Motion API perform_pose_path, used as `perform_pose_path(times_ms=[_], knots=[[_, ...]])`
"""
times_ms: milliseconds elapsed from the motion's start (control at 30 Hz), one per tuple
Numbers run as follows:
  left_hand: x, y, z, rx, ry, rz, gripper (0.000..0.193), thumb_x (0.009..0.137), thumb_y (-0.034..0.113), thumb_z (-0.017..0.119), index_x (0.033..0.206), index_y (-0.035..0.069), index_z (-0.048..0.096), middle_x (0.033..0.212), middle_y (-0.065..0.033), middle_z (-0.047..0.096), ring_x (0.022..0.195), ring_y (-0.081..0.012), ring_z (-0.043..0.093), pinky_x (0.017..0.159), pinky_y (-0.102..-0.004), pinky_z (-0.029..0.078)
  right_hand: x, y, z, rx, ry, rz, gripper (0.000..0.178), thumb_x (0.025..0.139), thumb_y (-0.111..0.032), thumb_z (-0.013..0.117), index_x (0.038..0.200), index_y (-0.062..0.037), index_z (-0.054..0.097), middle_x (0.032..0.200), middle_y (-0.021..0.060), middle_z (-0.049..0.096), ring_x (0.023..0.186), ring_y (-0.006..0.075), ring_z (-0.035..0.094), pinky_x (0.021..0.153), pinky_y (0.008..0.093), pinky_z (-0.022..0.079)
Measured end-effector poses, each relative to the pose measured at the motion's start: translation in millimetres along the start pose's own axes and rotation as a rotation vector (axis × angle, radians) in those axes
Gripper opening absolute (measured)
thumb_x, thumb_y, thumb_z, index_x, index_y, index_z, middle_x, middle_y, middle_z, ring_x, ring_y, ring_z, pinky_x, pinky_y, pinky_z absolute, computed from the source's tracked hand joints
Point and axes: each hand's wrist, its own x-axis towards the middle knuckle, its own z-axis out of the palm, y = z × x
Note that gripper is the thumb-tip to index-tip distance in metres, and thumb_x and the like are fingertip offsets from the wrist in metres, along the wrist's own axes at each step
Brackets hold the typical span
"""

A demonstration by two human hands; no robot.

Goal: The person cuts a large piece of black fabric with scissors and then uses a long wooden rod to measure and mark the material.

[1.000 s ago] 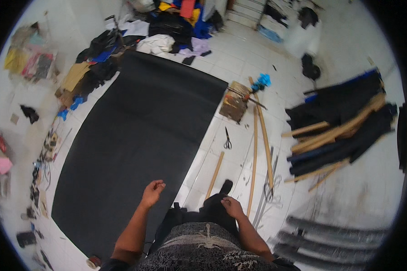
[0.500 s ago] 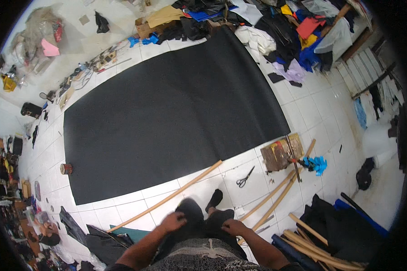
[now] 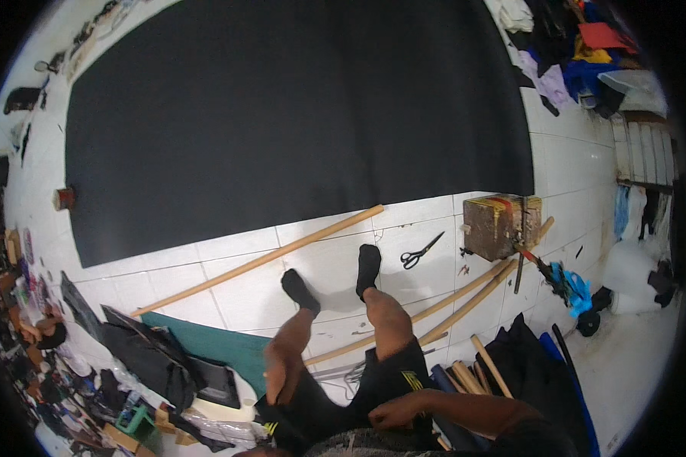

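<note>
My right hand (image 3: 395, 412) hangs in front of my black shorts (image 3: 370, 392), its fingers curled closed; whether they pinch cloth or anything else is hidden. My left hand is out of view. Before my feet a large black sheet (image 3: 297, 129) lies spread over the white tiles. Along its near edge rests a long wooden pole (image 3: 259, 260), slanting down to the left. A pair of black-handled scissors (image 3: 421, 251) lies on the floor just right of my right foot.
A stained block-like box (image 3: 493, 226) sits at the sheet's near right corner, with a metal bar across it. More poles (image 3: 465, 311) lie below it. A small can (image 3: 64, 199) stands at the sheet's left edge. Green material (image 3: 213, 340) and dark cloth lie to my left, rolls (image 3: 484, 377) to my right.
My view has tilted down and moved closer to the sheet. Both feet now show apart on the tiles. My left hand has left the picture; the right one stays by the shorts.
</note>
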Motion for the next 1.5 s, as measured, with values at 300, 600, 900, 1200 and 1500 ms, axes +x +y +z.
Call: perform_pose_path(times_ms=[300,600,900,1200,1500], knots=[[194.0,-346.7,-233.2,0.261,1.065,-0.747,0.018,0.086,0.015,0.061,0.092,-0.001,0.065,0.081,-0.0172,0.066,0.069,-0.0355,0.061,0.070,-0.0476,0.050,21.2,-36.2,-496.0,-1.027,1.382,-0.178,0.058,0.086,-0.038,0.073,0.135,-0.0143,0.054,0.121,0.0154,0.058,0.116,0.0360,0.056,0.099,0.0476,0.044],[423.2,-379.1,-338.3,0.955,0.985,-0.352,0.071,0.066,0.028,0.087,0.130,0.016,0.057,0.120,-0.0134,0.056,0.120,-0.0374,0.047,0.108,-0.0573,0.032,75.2,44.9,-607.1,-1.601,1.234,-0.054,0.045,0.092,-0.029,0.062,0.134,-0.0115,0.057,0.105,0.0110,0.061,0.100,0.0290,0.060,0.089,0.0447,0.046],[407.2,-303.4,-412.1,1.162,1.717,-0.002,0.054,0.075,0.003,0.071,0.128,0.011,0.061,0.133,-0.0184,0.054,0.125,-0.0385,0.048,0.115,-0.0590,0.024,55.4,-19.4,-580.3,-1.662,1.437,-0.253,0.054,0.101,-0.038,0.053,0.153,-0.0331,0.038,0.098,0.0128,0.057,0.088,0.0286,0.064,0.073,0.0439,0.057],[472.0,-310.2,-494.4,0.661,1.471,-0.225,0.085,0.088,0.042,0.073,0.152,0.003,0.034,0.158,-0.0312,0.023,0.145,-0.0504,0.024,0.119,-0.0531,0.024,57.2,-76.2,-616.0,-1.345,1.702,-0.206,0.051,0.102,-0.039,0.051,0.152,-0.0368,0.038,0.103,0.0141,0.055,0.095,0.0329,0.063,0.078,0.0476,0.056],[481.8,-332.1,-483.4,0.792,1.447,-0.228,0.093,0.086,0.053,0.072,0.154,0.003,0.031,0.158,-0.0322,0.023,0.146,-0.0503,0.022,0.119,-0.0556,0.022,7.1,-86.0,-649.7,-0.939,2.062,-0.153,0.053,0.103,-0.034,0.050,0.154,-0.0331,0.036,0.107,0.0202,0.059,0.098,0.0399,0.065,0.088,0.0520,0.052]])
